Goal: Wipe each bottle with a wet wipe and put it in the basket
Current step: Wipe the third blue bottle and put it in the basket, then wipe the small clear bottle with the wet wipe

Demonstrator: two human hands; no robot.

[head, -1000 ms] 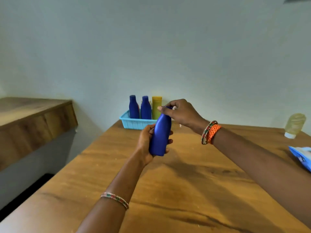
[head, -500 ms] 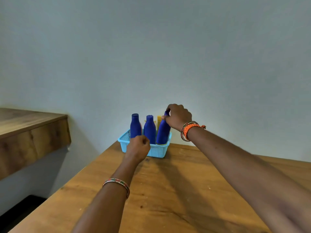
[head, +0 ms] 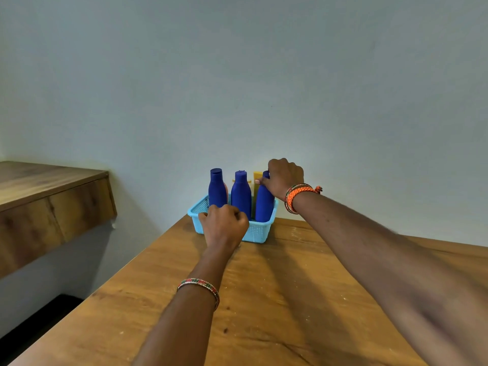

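Fingers [head: 260, 180] of the right hand [head: 285, 177] are curling round the neck of the dark blue plastic bottle [head: 264, 202] at the right end of the light blue perforated plastic basket [head: 257, 232] — clamped on it, w/ the bottle standing upright inside the basket. The left hand [head: 224, 225] is hovering in front of the basket's near wall, fingers balled together in a fist; cannot tell whether it's holding anything, e.g. a wipe.

Progress: this bottle looks as good as placed, pending release. Two more dark blue bottles, one at the left [head: 217, 188] and one in the middle [head: 240, 194], are standing upright in the basket beside it, and a yellow bottle [head: 257, 178] is showing just behind, partly hidden. So approx. four are in. No other bottles or wipes are in view, so what's left can't be judged from here.

Surroundings: the basket is sitting at the far end of a brown wood-grain tabletop [head: 290, 299], close to a plain pale blue-grey wall [head: 237, 88]. A second wooden counter [head: 47, 196] is standing off to the left, w/ a gap between — dark floor below.
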